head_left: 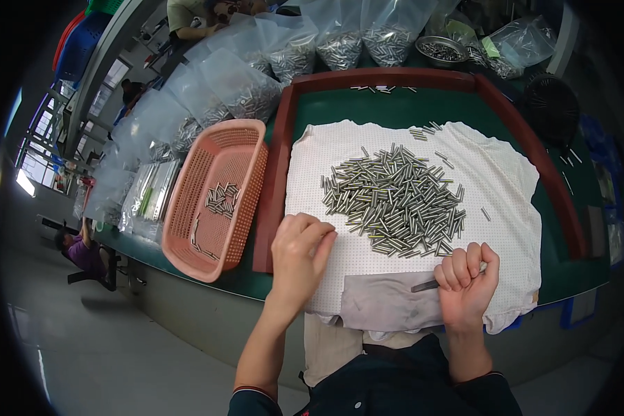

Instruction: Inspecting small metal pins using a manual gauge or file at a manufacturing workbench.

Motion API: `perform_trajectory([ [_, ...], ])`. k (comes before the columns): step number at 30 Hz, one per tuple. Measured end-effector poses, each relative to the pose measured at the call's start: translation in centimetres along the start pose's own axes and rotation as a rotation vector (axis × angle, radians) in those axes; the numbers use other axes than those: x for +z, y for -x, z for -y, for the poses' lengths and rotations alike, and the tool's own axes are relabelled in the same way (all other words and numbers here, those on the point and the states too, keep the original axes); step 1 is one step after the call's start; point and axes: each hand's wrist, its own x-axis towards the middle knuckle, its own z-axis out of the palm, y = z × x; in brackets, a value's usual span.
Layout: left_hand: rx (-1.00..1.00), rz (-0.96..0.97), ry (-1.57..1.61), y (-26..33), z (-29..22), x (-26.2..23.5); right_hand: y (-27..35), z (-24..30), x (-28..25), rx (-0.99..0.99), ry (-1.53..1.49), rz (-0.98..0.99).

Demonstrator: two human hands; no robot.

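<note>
A heap of short metal pins [395, 201] lies on a white dotted cloth [513, 243]. My left hand [298, 249] hovers at the cloth's left edge, between the heap and a pink plastic basket [180, 236]. Its fingers are curled, thumb close to the forefinger; whatever they pinch, if anything, cannot be made out. At the near right of the heap, my right hand [466, 281] is closed with the palm side up. Out of its fist sticks a slim dark metal tool [425, 286], mostly hidden by the fingers. Below that tool lies a folded grey cloth [388, 303].
Several pins [222, 200] sit inside the basket. A dark red wooden border [388, 78] frames the green tabletop [409, 107]. Behind it stand clear bags of pins [340, 50] and a metal bowl [442, 50]. Other people are in the background, one in purple [87, 255].
</note>
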Motion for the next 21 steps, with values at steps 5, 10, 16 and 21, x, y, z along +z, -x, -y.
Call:
perform_trajectory([
  [5,0.027,0.089,-0.008,-0.5,0.1,2.9,0.0,-0.3,0.4,0.007,0.002,-0.013],
  [10,0.052,0.169,-0.075,-0.8,0.6,3.1,-0.3,-0.2,0.1,0.016,0.003,-0.028],
  [16,0.046,0.234,-0.059,-0.4,0.6,2.4,-0.1,-0.1,0.0,0.017,0.005,-0.019],
  [21,0.111,0.236,-0.103,-0.8,0.4,2.5,0.0,0.0,0.1,0.017,0.014,-0.014],
])
